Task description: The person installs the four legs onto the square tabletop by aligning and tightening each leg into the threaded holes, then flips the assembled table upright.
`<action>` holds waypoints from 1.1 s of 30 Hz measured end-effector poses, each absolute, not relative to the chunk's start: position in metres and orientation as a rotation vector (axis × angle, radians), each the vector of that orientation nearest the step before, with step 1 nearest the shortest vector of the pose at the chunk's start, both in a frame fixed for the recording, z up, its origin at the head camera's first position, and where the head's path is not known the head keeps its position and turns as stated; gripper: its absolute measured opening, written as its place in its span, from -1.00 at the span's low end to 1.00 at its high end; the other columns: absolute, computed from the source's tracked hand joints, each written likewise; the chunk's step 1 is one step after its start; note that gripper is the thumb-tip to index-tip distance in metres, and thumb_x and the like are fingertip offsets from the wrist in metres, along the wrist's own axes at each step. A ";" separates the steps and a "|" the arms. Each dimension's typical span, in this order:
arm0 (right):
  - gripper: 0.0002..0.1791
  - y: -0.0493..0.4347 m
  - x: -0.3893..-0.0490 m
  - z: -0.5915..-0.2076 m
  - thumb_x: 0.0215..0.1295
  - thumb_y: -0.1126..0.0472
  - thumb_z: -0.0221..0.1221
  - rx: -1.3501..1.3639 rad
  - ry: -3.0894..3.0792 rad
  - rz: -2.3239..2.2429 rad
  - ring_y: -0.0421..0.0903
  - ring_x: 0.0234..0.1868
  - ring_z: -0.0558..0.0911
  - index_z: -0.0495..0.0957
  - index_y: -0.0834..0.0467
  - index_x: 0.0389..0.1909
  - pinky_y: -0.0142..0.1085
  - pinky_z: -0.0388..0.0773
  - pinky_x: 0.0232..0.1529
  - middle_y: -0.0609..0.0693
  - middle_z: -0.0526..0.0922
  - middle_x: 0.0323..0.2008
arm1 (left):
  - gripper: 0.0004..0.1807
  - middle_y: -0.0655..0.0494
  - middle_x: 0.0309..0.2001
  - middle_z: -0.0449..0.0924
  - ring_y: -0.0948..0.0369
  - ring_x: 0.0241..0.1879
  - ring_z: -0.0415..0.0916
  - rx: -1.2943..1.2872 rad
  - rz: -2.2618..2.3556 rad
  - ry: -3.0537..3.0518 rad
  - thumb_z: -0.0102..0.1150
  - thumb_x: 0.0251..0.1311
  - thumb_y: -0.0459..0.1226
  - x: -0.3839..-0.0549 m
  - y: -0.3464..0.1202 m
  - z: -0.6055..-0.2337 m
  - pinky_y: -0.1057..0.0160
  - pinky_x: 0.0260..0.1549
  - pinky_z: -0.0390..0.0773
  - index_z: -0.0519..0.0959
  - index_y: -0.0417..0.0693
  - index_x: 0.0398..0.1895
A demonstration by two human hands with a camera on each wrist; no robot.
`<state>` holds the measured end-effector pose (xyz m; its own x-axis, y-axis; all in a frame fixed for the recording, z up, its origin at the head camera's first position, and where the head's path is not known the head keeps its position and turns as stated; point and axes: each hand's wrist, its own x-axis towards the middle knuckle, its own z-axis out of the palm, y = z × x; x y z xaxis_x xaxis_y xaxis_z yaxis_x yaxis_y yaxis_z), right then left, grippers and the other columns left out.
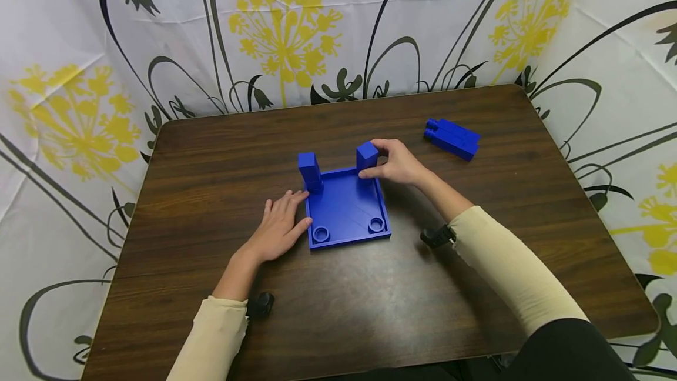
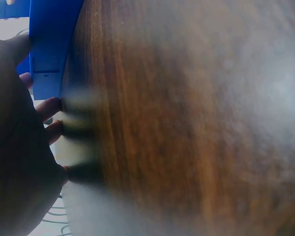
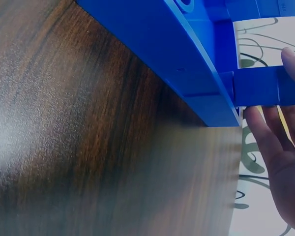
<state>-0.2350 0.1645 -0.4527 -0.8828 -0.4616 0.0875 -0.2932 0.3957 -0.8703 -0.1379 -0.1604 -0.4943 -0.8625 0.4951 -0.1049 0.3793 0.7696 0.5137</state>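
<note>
A square blue tray (image 1: pixel 346 207) with a low rim lies on the table; round sockets (image 1: pixel 321 234) show in its two near corners. One blue square post (image 1: pixel 309 168) stands upright at the far left corner. Another blue post (image 1: pixel 367 156) is at the far right corner, where my right hand (image 1: pixel 400 163) grips it between thumb and fingers. In the right wrist view, this post (image 3: pixel 258 86) meets the tray's corner inside the rim. My left hand (image 1: pixel 277 229) rests on the table with fingers spread, its thumb and a fingertip touching the tray's left side.
Two more blue posts (image 1: pixel 452 139) with round pegs lie side by side at the table's back right. The brown wooden table (image 1: pixel 211 193) ends at a flower-patterned cloth (image 1: pixel 285 28) behind and at the sides.
</note>
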 end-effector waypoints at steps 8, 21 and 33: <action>-0.55 0.158 -0.232 -0.453 -0.08 0.14 0.55 -0.619 2.584 -1.499 -0.05 -0.17 0.60 0.60 0.19 -0.18 0.02 0.48 -0.03 0.01 0.67 -0.28 | -0.29 -0.08 0.52 -0.01 -0.07 0.52 -0.26 0.689 0.719 2.740 -0.25 0.47 0.16 -0.138 -0.161 -0.494 -0.33 0.31 -0.38 -0.02 0.09 0.55; -0.52 0.153 -0.230 -0.455 -0.11 0.05 0.56 -0.493 2.696 -1.445 -0.05 -0.18 0.60 0.53 0.13 -0.26 -0.17 0.46 -0.13 0.00 0.66 -0.32 | -0.30 -0.07 0.52 -0.01 -0.06 0.52 -0.26 0.688 0.714 2.740 -0.25 0.48 0.16 -0.138 -0.160 -0.494 -0.32 0.32 -0.38 -0.02 0.10 0.55; -0.48 0.154 -0.228 -0.452 -0.10 0.07 0.56 -0.550 2.687 -1.402 0.04 -0.11 0.59 0.52 0.16 -0.18 -0.07 0.47 -0.06 0.03 0.64 -0.29 | -0.30 -0.08 0.52 -0.01 -0.07 0.52 -0.27 0.694 0.726 2.733 -0.23 0.48 0.14 -0.137 -0.160 -0.493 -0.34 0.31 -0.38 -0.03 0.10 0.55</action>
<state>-0.2285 0.1540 -0.4525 -0.9344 -0.3393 0.1088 -0.2833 0.5221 -0.8044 -0.1370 -0.1602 -0.4926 -0.8617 0.4983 -0.0963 0.3848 0.7652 0.5161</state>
